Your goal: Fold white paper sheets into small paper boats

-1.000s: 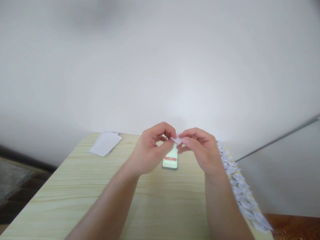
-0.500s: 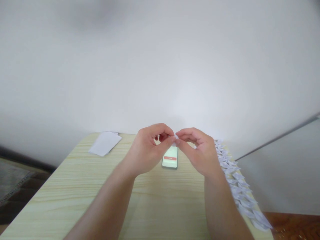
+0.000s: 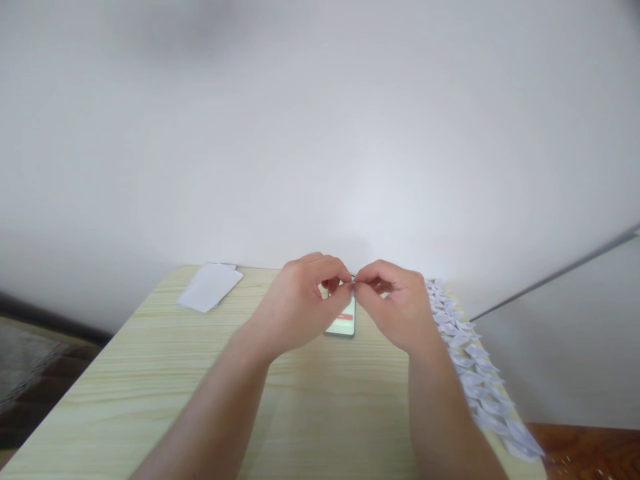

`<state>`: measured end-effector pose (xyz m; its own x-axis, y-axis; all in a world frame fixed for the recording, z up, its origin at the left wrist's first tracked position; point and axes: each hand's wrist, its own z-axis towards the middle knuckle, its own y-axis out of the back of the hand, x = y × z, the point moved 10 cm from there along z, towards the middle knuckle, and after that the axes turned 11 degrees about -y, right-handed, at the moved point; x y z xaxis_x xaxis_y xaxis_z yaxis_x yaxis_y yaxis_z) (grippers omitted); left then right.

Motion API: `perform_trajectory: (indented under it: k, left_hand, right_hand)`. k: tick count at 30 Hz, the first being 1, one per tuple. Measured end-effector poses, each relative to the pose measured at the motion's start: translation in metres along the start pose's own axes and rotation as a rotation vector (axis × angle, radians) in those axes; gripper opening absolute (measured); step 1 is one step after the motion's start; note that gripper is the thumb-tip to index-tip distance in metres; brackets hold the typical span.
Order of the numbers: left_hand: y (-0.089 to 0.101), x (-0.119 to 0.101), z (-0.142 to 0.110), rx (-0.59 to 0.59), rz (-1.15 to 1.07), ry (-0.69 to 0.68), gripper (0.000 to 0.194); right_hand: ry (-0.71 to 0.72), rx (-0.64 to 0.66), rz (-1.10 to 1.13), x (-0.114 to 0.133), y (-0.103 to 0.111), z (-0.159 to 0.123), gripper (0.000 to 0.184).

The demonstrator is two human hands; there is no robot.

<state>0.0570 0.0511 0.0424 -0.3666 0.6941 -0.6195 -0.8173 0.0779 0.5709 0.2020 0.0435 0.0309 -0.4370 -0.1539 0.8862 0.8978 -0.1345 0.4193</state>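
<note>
My left hand (image 3: 313,303) and my right hand (image 3: 395,303) meet above the far part of the table. Each is closed in a pinch, thumb against fingers, with the tips almost touching each other. Between them is a small piece of white paper, nearly all hidden by the fingertips; its folded shape cannot be made out. Right under the hands lies a phone (image 3: 341,328) with a lit screen and a red bar on it, partly covered by my left hand.
A small pile of white paper sheets (image 3: 210,288) lies at the table's far left. Many folded white paper pieces (image 3: 473,357) line the right edge, beside my right forearm. The pale wooden table (image 3: 330,407) stands against a white wall (image 3: 320,133).
My fingertips have drawn closer together and slightly lower, with both hands turned a little. The white paper that showed between them is now almost covered.
</note>
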Motion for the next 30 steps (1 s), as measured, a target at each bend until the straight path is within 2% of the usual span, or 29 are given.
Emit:
perform_trajectory:
  k: [8,13,17,20,23,25,28,30]
  left_hand:
    - [0.008,0.002,-0.001,-0.097,-0.129,0.052,0.015]
    - [0.013,0.003,-0.001,-0.157,-0.214,0.065,0.013]
    - [0.021,0.009,-0.002,-0.270,-0.308,0.059,0.008]
    - [0.026,0.010,-0.004,-0.342,-0.328,0.042,0.008]
    - [0.025,0.009,-0.004,-0.324,-0.276,0.036,0.008]
    - [0.023,0.009,-0.003,-0.296,-0.266,0.037,0.008]
    - [0.020,0.010,-0.003,-0.259,-0.293,0.044,0.009]
    - [0.019,0.011,-0.002,-0.242,-0.322,0.048,0.010]
  right_hand:
    - [-0.063,-0.032,0.224,-0.006,0.002,-0.001,0.010]
    - [-0.047,-0.026,0.387,-0.004,0.005,0.001,0.003]
    - [-0.019,-0.016,0.517,-0.006,0.008,0.005,0.003]
    - [-0.020,-0.021,0.496,-0.009,0.008,0.006,0.002]
    - [0.006,-0.018,0.403,-0.005,0.006,0.004,0.019]
    - [0.055,0.047,0.325,0.003,0.000,0.001,0.028]
    - [0.145,0.138,0.235,0.015,-0.007,-0.004,0.020]
    - [0.179,0.146,0.221,0.018,-0.006,-0.005,0.016]
